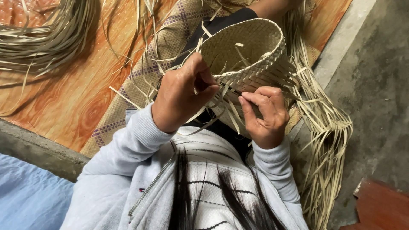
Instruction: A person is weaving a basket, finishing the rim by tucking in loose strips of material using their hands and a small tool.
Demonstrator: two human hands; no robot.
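A person in a pale grey zip jacket (128, 179) works the unfinished edge of a woven straw basket (251, 47), which rests in the lap with its open mouth tipped toward the camera — loose strips (230, 91) fan out from its near edge. The left hand (183, 91) is curled tight, its fingers pinching strips at the rim; the right hand (266, 113) is half closed, thumb and forefinger nipping a single strip just below the weave. Done well, by the look of it, this stage calls for each strip to be kept flat and drawn snug against its neighbour while the other hand pins the crossing in place. A bundle of straw (38, 38) lies on the orange patterned floor covering (76, 102), and more strands (328, 140) trail over the concrete at right.
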